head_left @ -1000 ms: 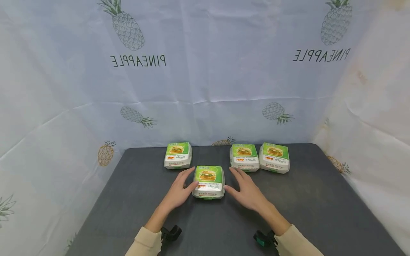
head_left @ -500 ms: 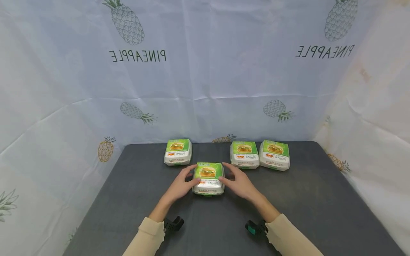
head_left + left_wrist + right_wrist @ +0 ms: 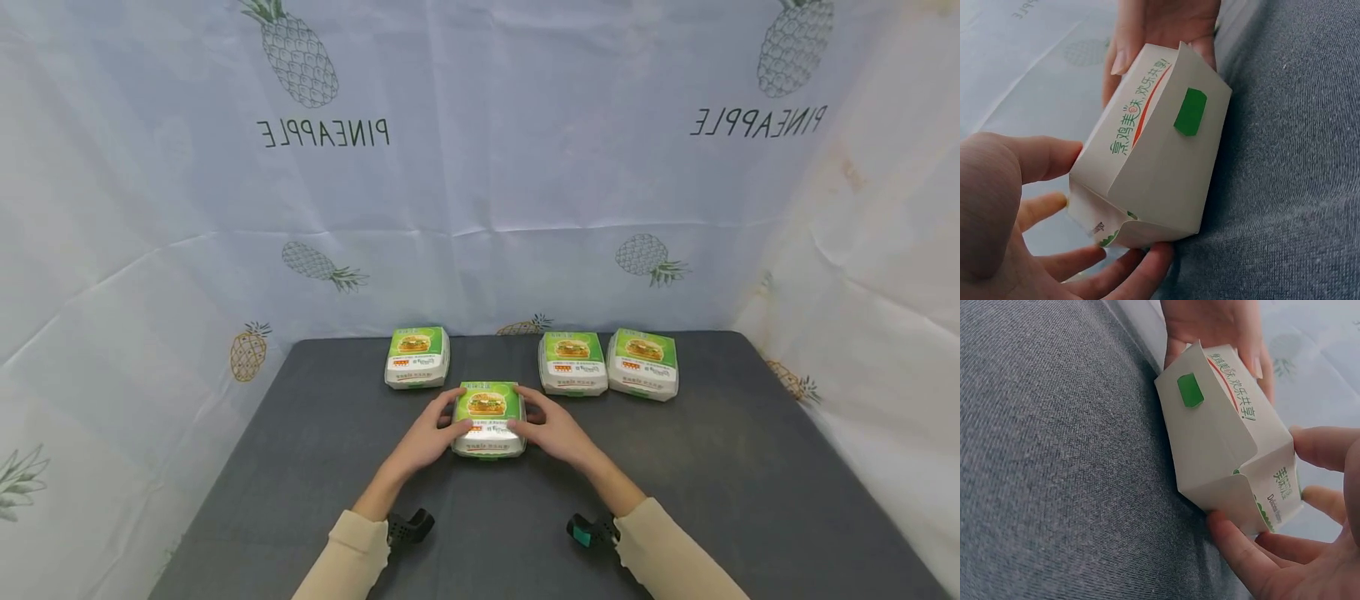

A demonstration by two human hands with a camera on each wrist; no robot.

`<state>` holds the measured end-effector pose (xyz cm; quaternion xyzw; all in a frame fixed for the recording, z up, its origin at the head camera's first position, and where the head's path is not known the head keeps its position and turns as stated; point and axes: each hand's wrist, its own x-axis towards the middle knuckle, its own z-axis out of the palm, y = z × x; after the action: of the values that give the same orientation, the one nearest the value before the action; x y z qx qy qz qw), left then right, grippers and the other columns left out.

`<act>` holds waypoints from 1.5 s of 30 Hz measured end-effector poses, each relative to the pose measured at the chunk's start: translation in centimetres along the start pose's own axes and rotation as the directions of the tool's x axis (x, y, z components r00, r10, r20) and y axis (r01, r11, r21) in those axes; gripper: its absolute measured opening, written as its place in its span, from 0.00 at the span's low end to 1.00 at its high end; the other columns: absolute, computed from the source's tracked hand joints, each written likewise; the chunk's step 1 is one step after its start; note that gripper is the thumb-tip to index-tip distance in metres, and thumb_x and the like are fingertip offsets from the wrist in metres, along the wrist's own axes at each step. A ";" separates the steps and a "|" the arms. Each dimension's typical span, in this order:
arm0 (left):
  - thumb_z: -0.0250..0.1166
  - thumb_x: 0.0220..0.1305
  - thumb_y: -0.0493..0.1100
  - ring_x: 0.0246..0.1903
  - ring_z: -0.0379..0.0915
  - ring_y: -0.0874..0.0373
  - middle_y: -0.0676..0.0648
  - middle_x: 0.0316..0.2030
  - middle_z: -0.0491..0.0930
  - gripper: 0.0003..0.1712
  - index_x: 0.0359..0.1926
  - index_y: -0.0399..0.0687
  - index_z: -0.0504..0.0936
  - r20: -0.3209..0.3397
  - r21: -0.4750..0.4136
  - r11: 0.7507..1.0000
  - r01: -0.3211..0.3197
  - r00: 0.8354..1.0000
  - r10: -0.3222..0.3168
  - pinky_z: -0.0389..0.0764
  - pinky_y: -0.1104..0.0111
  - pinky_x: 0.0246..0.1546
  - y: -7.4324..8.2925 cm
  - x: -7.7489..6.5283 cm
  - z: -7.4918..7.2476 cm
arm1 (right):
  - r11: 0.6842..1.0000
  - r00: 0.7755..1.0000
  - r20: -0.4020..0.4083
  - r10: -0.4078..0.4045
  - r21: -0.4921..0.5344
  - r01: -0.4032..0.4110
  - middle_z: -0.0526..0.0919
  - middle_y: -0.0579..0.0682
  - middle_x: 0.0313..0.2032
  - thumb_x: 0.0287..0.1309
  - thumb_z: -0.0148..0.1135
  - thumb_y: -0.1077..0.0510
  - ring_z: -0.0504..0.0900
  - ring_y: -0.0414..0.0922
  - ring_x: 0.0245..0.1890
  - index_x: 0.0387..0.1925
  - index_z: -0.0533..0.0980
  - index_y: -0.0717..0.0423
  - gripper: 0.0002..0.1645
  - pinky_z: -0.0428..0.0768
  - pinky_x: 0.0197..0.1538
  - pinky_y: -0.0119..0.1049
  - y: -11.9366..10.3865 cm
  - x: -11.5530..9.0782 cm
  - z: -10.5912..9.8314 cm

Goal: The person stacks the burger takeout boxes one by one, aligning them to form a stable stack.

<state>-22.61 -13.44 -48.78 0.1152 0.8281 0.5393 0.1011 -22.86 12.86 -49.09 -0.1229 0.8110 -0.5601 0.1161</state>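
Observation:
A white and green burger box [image 3: 488, 407] with a burger picture on its lid sits at the middle of the dark table, held between both hands. On its left side, my left hand [image 3: 423, 437] grips it, thumb at the lid's front edge and fingers along the side. The right hand [image 3: 557, 432] holds the opposite side in the same way. In the left wrist view, the front of the box [image 3: 1169, 169] shows a green tab and fingertips under the lower side edge. From the right wrist, the box [image 3: 1219, 431] appears closed, its base at the grey cloth.
Three matching burger boxes stand along the table's back edge: one at left [image 3: 417, 358] and two side by side at right, a nearer one [image 3: 572, 365] and an outer one [image 3: 642, 365]. A pineapple-print curtain [image 3: 480, 167] rises behind the table [image 3: 720, 467].
Both hands have come inward from beside the box onto its sides, thumbs now at the lid. The box and the others stay in place; the head view shifted slightly.

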 end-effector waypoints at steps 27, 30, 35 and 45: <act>0.63 0.73 0.54 0.59 0.70 0.39 0.37 0.69 0.62 0.35 0.76 0.52 0.65 0.007 0.059 0.991 -0.118 0.993 0.118 0.77 0.49 0.50 2.9 -2.0 2.1 | 0.999 0.999 -0.011 -0.031 0.015 0.031 0.65 0.61 0.71 0.68 0.67 0.49 0.77 0.59 0.62 0.77 0.62 0.46 0.41 0.83 0.51 0.46 -1.1 -4.0 -2.3; 0.63 0.73 0.53 0.59 0.70 0.38 0.37 0.68 0.62 0.34 0.75 0.52 0.66 0.020 0.053 0.990 -0.132 0.991 0.131 0.77 0.48 0.51 3.1 -2.2 2.6 | 0.999 0.999 -0.017 -0.040 0.009 0.040 0.66 0.61 0.71 0.68 0.67 0.50 0.77 0.59 0.61 0.77 0.62 0.47 0.41 0.83 0.51 0.46 -1.1 -4.8 -2.7; 0.63 0.73 0.53 0.58 0.71 0.40 0.37 0.67 0.63 0.34 0.75 0.52 0.66 0.043 0.052 0.989 -0.140 0.989 0.138 0.78 0.51 0.48 3.2 -2.6 3.4 | 0.999 0.999 -0.015 -0.051 0.001 0.051 0.65 0.63 0.71 0.68 0.66 0.51 0.77 0.60 0.61 0.77 0.62 0.50 0.41 0.83 0.49 0.44 -0.9 -6.0 -3.1; 0.63 0.73 0.55 0.57 0.71 0.42 0.37 0.65 0.63 0.35 0.75 0.52 0.65 0.081 0.048 0.988 -0.147 0.986 0.143 0.78 0.53 0.47 3.2 -3.2 4.8 | 0.999 1.000 -0.028 0.011 -0.040 -0.012 0.67 0.62 0.70 0.67 0.67 0.47 0.77 0.59 0.61 0.76 0.63 0.48 0.41 0.81 0.49 0.43 -0.4 -7.4 -3.7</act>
<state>-17.87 -9.02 -47.58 0.1986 0.8271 0.5179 0.0903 -17.04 18.41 -47.03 -0.1128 0.8243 -0.5447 0.1055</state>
